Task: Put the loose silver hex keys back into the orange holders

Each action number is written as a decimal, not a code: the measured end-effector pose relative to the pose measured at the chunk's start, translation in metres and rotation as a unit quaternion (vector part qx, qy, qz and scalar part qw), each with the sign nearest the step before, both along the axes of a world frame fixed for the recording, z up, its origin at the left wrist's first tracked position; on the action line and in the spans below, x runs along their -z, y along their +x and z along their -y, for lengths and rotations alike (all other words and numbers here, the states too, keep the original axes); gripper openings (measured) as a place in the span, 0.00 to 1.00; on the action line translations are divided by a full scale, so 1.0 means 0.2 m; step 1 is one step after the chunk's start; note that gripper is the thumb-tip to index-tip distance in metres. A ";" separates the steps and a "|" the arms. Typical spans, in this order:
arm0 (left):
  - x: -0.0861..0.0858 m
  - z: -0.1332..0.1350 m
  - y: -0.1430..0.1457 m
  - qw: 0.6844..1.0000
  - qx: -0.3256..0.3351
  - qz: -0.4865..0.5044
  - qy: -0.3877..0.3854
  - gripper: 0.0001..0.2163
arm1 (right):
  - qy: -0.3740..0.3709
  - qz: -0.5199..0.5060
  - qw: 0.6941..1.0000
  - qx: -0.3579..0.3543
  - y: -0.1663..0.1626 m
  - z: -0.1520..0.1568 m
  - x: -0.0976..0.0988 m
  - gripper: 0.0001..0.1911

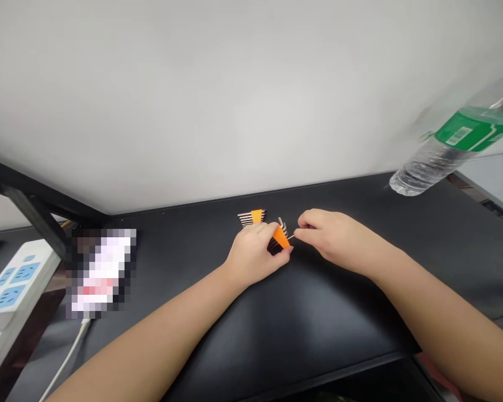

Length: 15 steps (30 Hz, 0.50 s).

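My left hand is closed around an orange hex key holder, with the bent ends of several metal hex keys standing out of its top. At the holder's right side, my right hand pinches a thin hex key whose other end reaches to the holder. Whether that key's tip is inside the holder I cannot tell. Just behind my left hand, a second orange holder lies on the black table with a fan of hex keys in it. My left hand partly hides this second set.
A clear plastic bottle with a green label stands at the back right. On the left lie a blurred-out phone-like device, its white cable and a white power strip. A black frame bar rises there. A pale wall closes off the back.
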<state>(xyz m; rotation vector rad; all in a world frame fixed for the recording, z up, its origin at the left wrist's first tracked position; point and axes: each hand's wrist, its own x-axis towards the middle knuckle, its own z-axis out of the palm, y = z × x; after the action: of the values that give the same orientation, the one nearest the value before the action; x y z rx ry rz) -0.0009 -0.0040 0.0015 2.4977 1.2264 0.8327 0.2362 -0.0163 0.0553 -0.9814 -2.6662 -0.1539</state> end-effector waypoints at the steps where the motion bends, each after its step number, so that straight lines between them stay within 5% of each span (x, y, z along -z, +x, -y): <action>1: 0.00 0.00 0.00 1.000 0.002 0.003 -0.005 0.09 | -0.003 -0.001 1.000 -0.002 -0.01 0.00 0.01 0.15; 9: 0.00 0.00 0.01 0.998 0.005 0.045 -0.035 0.08 | -0.144 -0.142 0.979 -0.038 -0.06 -0.04 0.09 0.12; 15: -0.01 -0.01 0.00 0.997 -0.002 0.067 -0.040 0.12 | -0.137 -0.217 0.965 -0.048 -0.03 -0.09 0.14 0.09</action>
<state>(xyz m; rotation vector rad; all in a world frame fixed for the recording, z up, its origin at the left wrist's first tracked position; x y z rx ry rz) -0.0002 -0.0024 0.0030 2.3368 1.1967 0.9169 0.2306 0.0023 0.0282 -0.8417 -2.3537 0.4147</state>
